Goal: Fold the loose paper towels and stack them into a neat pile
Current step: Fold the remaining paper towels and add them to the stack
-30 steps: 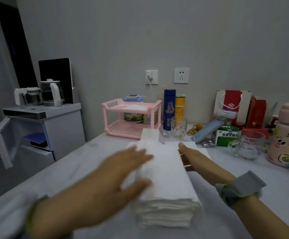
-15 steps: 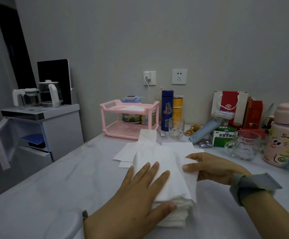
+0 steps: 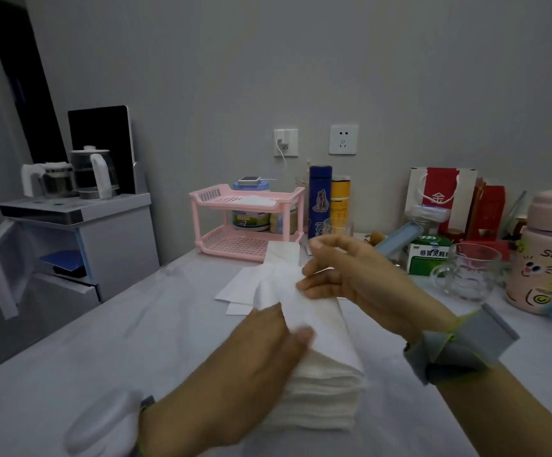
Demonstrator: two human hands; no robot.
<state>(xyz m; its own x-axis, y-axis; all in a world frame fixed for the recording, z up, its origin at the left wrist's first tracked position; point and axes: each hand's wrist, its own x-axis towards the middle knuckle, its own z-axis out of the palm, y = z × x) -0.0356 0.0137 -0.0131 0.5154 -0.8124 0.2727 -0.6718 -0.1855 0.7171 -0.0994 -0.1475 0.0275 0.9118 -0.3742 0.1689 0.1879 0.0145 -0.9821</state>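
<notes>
Head view: the pile of folded paper towels (image 3: 327, 384) sits on the near middle of the white desk (image 3: 103, 341), with its layered edges facing the camera. The top towel (image 3: 320, 321) runs along the pile, its far end raised off it. The left hand (image 3: 251, 361) rests on the pile's left side with fingers straight and the thumb pressing on the top towel, a wide, flat grip that holds nothing. The right hand (image 3: 360, 282) is over the pile's far end. Its grip is narrow, thumb and curled fingers pinching the raised end of the top towel. A grey wristband (image 3: 459, 344) wraps the right wrist.

Just beyond the pile, loose flat sheets (image 3: 238, 288) overlap on the desk, and another sheet (image 3: 282, 253) lies farther back, near a pink two-tier rack (image 3: 248, 222). Right of the rack, a blue flask (image 3: 320, 199) and a yellow tube (image 3: 340, 202) stand by the wall. At the far right are a glass mug (image 3: 469, 275), a green box (image 3: 429, 255) behind it, and a pink bottle (image 3: 545, 252) with a cartoon face. To the left, off the desk, a white cabinet (image 3: 116, 232) with its door open carries a kettle (image 3: 93, 173).
</notes>
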